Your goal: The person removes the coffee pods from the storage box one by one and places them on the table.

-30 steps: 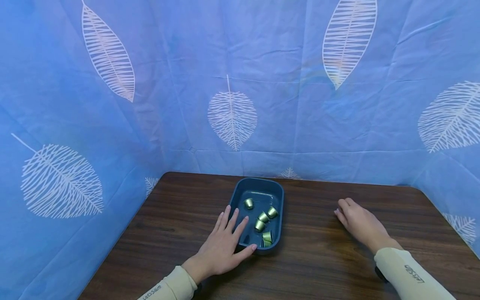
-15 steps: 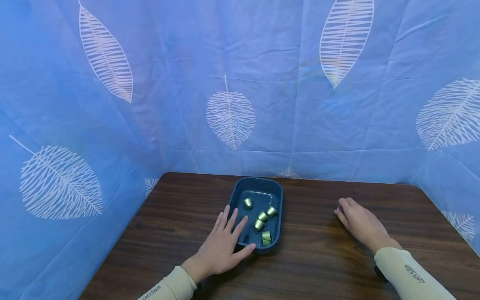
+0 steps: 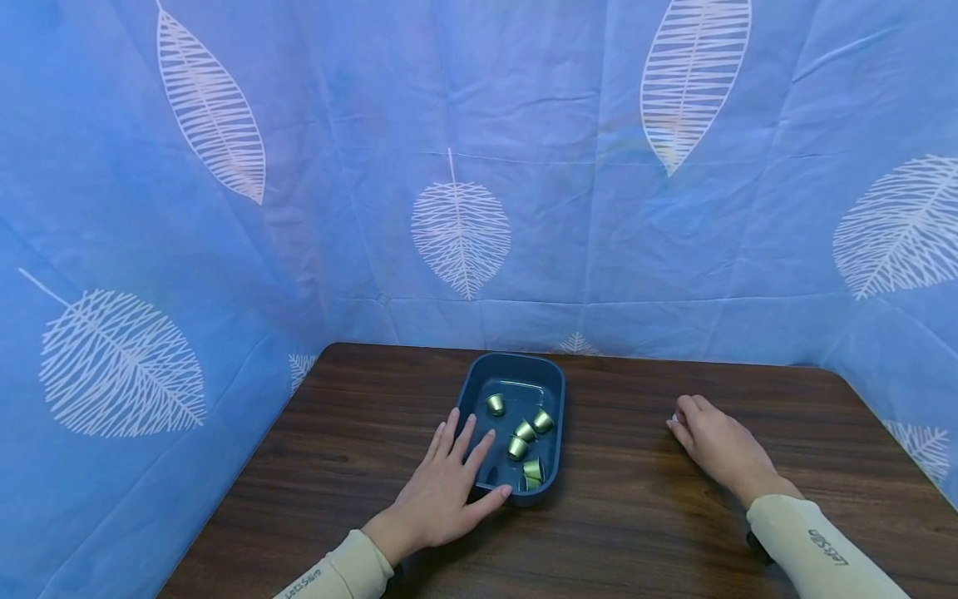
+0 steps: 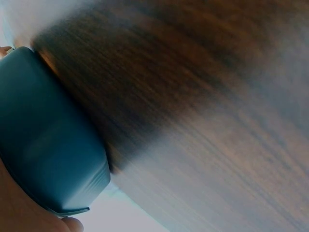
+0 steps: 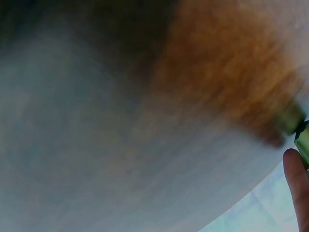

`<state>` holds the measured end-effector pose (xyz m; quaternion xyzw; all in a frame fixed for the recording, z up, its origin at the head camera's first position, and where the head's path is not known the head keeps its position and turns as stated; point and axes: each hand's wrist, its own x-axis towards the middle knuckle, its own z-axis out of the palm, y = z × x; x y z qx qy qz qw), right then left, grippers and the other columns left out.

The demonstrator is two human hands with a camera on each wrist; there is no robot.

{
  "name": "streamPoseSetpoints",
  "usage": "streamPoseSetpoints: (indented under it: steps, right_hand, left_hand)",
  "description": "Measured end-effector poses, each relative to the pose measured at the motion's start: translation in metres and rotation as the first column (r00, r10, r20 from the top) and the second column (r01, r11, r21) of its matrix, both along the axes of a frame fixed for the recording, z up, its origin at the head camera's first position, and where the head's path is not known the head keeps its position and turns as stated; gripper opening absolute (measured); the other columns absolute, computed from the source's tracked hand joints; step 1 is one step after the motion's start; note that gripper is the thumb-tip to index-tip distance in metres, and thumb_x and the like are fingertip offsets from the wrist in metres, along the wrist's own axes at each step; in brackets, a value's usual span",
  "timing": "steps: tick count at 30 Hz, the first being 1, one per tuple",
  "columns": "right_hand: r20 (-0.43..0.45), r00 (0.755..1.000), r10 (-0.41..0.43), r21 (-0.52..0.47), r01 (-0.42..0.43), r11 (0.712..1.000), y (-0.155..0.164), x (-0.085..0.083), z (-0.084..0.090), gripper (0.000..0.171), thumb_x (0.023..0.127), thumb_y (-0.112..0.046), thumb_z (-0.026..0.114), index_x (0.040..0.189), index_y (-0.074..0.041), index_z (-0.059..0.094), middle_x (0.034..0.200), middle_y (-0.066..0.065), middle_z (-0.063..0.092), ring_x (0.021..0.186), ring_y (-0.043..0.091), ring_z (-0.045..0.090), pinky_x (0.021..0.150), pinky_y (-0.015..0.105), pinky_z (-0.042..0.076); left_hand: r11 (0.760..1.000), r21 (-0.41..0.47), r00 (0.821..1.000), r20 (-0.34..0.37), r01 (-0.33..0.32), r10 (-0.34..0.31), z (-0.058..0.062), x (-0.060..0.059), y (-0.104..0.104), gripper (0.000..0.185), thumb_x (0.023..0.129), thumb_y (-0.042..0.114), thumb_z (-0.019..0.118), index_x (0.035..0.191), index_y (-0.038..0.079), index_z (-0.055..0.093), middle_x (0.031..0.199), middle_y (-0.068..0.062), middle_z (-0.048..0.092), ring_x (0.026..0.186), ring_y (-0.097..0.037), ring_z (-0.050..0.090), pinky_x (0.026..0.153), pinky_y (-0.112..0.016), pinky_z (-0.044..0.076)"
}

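My left hand point(image 3: 437, 499) lies with spread, straight fingers across the left and near rim of a dark blue rectangular tray point(image 3: 555, 453). Inside are several shiny green coffee capsules point(image 3: 516, 448), most tipped on their sides, one apart at the far left. In the left wrist view, the tray's outer wall point(image 4: 48, 130) fills the left side beside the hand. Farther right, my right hand point(image 3: 720, 441) is low over the table with curled fingers. A fingertip point(image 5: 294, 169) touches a green coffee capsule point(image 5: 302, 145) in the right wrist view; the head view mostly hides this capsule.
A dark brown wooden table point(image 3: 614, 516) carries everything, with rounded far corners. Blue cloth point(image 3: 359, 208) printed with white leaves hangs behind it and along both sides. In the right wrist view, a blurred green patch point(image 5: 291, 117) shows beside the held capsule; it may be a reflection.
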<state>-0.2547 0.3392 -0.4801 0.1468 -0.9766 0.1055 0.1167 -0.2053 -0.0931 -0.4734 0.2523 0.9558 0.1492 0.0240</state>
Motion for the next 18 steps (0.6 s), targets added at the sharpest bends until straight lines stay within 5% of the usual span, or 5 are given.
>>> streamPoseSetpoints:
  steps: [18]
  right_hand:
    - [0.043,0.999,-0.03,0.001,0.03,1.0,-0.0016,0.0,0.0002,0.021,0.106,-0.015,0.068,0.094,-0.011,0.05,0.085,0.002,0.049,0.07,0.014,0.042,0.063,0.036,0.038]
  left_hand:
    - [1.0,0.015,1.0,0.004,0.002,-0.002,0.0011,0.0007,-0.0004,0.087,0.105,0.079,0.034,0.171,0.022,0.033,0.182,-0.014,0.015,0.17,-0.039,-0.003,0.136,-0.061,0.012]
